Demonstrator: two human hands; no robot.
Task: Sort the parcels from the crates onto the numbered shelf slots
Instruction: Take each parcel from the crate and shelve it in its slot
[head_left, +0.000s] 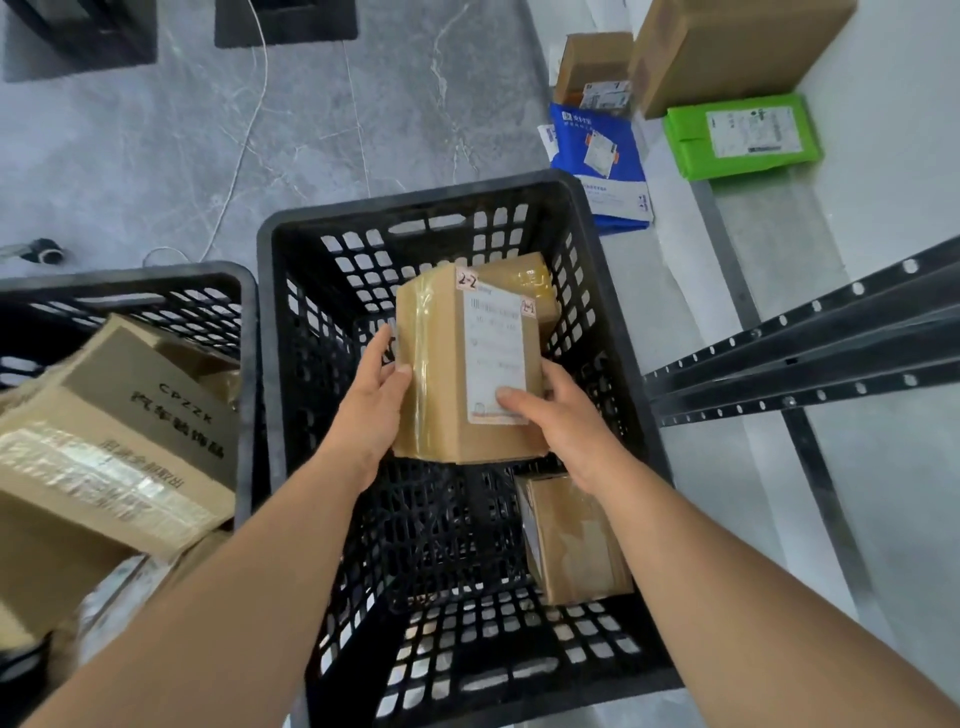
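- Grey marbled floor (156, 156).
- A thin white cable (244, 140) runs across that floor.
- Two dark square bases (285, 23) at the top edge.
- A small dark cylindrical object (49, 249) lies beside the left edge; what it is cannot be told.

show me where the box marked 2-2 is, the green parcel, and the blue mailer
box marked 2-2 (441, 384), head view, its bare cardboard front.
green parcel (691, 150), head view, its green wrap.
blue mailer (618, 192), head view, its lower face.
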